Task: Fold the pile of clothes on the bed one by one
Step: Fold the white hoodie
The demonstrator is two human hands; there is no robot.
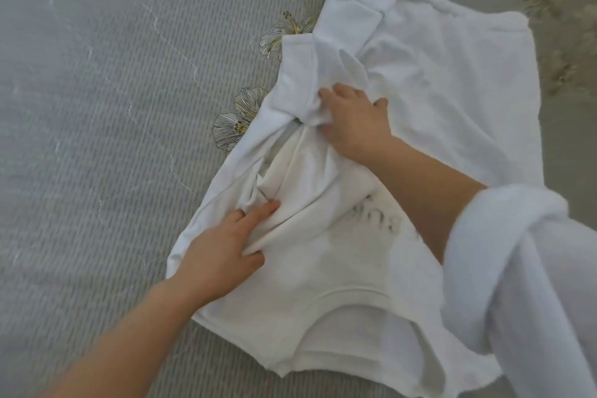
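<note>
A white T-shirt [323,262] lies crumpled on the bed, its neckline toward me and faint grey lettering showing through near its middle. My left hand [226,245] pinches a raised fold of the shirt between thumb and fingers at its left side. My right hand [352,119] grips a bunch of the shirt's fabric further up, fingers curled into the cloth. Under and behind the shirt lies a white fluffy garment [452,81], spread out flat toward the upper right.
The bed cover [97,107] is grey with fine ribbing and printed flowers [235,123] beside the shirt. A rolled-up white fleecy sleeve [517,268] covers my right forearm at the lower right. Bare cover stretches to the left.
</note>
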